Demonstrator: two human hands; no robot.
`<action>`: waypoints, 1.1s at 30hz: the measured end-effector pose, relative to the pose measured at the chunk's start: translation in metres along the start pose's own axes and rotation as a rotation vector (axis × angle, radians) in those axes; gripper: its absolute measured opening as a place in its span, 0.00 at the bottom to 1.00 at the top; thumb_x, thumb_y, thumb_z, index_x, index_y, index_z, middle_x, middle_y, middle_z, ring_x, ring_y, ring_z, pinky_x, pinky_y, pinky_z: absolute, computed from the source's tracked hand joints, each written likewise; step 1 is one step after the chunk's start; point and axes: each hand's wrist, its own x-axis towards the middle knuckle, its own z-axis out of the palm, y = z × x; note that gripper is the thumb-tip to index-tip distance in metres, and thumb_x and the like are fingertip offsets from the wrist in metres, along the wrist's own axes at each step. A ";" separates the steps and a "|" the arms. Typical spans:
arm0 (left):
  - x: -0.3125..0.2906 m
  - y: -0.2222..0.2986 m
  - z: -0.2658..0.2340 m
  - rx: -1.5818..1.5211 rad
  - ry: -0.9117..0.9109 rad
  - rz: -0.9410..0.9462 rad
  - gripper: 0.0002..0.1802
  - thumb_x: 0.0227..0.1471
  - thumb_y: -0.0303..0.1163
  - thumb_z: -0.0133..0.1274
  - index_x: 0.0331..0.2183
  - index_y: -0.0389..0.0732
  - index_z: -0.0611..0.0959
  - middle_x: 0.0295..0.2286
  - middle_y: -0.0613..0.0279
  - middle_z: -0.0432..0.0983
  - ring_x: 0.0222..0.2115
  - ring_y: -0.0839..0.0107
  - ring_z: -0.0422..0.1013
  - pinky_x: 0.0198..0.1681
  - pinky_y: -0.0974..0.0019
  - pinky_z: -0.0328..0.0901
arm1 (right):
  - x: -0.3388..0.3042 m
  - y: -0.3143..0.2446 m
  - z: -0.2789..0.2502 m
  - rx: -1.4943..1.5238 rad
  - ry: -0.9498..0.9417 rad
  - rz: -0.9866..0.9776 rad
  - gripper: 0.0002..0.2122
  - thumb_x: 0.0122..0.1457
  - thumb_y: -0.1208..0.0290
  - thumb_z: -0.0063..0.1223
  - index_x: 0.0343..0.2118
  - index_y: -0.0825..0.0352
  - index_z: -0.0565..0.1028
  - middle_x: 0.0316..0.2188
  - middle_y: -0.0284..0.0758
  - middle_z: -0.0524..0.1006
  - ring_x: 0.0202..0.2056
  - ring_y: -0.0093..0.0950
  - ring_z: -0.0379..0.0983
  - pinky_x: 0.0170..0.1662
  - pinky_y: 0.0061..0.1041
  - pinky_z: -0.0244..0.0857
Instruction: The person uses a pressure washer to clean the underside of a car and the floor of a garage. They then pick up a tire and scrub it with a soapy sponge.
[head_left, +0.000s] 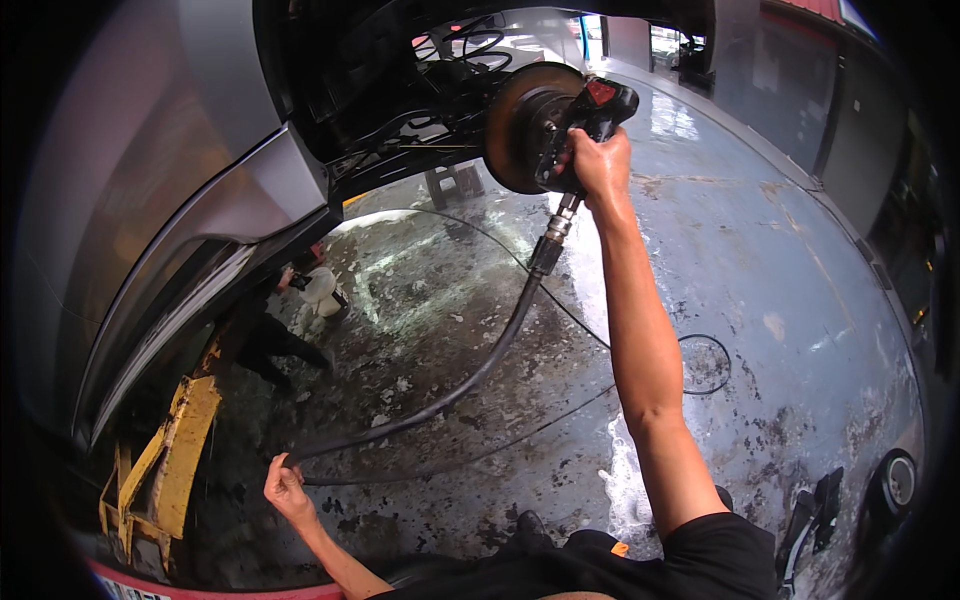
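Observation:
My right hand (598, 168), its arm stretched far forward, is closed round the grip of a black air impact wrench (612, 104) with a red patch. The wrench's nose is at the hub of a rusty brake disc (505, 130); whether it touches is hidden. From the metal fitting below the grip, a thick black air hose (505, 345) curves down to the left. My left hand (287, 485), low on the left, has its fingers closed on that hose.
A raised silver car (190, 120) fills the upper left. Below it stand a yellow metal frame (172, 460) and another person (270, 345) by a whitish container (322, 290). A thin hose (705, 338) loops across the stained floor. A wheel (898, 482) is at lower right.

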 end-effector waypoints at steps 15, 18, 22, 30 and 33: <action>-0.117 0.110 0.124 -0.217 -0.349 -0.131 0.25 0.58 0.47 0.63 0.34 0.29 0.84 0.26 0.65 0.74 0.27 0.78 0.66 0.30 0.72 0.58 | 0.023 -0.089 -0.199 -0.183 -0.138 0.126 0.18 0.58 0.78 0.57 0.49 0.73 0.65 0.24 0.37 0.76 0.19 0.26 0.74 0.18 0.28 0.72; -0.148 0.124 0.142 -0.229 -0.424 -0.191 0.25 0.56 0.47 0.64 0.34 0.30 0.85 0.27 0.64 0.76 0.28 0.75 0.68 0.33 0.70 0.61 | 0.022 -0.102 -0.240 -0.246 -0.171 0.103 0.18 0.59 0.77 0.58 0.48 0.72 0.64 0.24 0.36 0.75 0.18 0.24 0.73 0.19 0.27 0.72; -0.186 0.141 0.156 -0.214 -0.526 -0.223 0.22 0.55 0.46 0.66 0.35 0.32 0.87 0.28 0.63 0.78 0.30 0.73 0.70 0.36 0.68 0.63 | -0.011 -0.136 -0.273 -0.345 -0.274 0.146 0.17 0.59 0.75 0.58 0.47 0.71 0.65 0.21 0.34 0.73 0.17 0.23 0.71 0.19 0.25 0.70; -0.235 0.158 0.182 -0.271 -0.683 -0.184 0.14 0.50 0.35 0.68 0.36 0.36 0.87 0.31 0.60 0.81 0.34 0.66 0.76 0.42 0.62 0.69 | -0.076 -0.235 -0.260 -0.729 -0.514 0.021 0.16 0.59 0.73 0.59 0.49 0.69 0.70 0.22 0.32 0.75 0.18 0.22 0.72 0.20 0.24 0.70; -0.248 0.161 0.190 -0.323 -0.721 -0.198 0.14 0.50 0.36 0.69 0.36 0.37 0.87 0.31 0.61 0.81 0.34 0.66 0.75 0.43 0.62 0.68 | -0.103 -0.272 -0.241 -0.815 -0.571 -0.029 0.23 0.59 0.71 0.60 0.56 0.67 0.69 0.24 0.32 0.75 0.19 0.21 0.73 0.22 0.25 0.70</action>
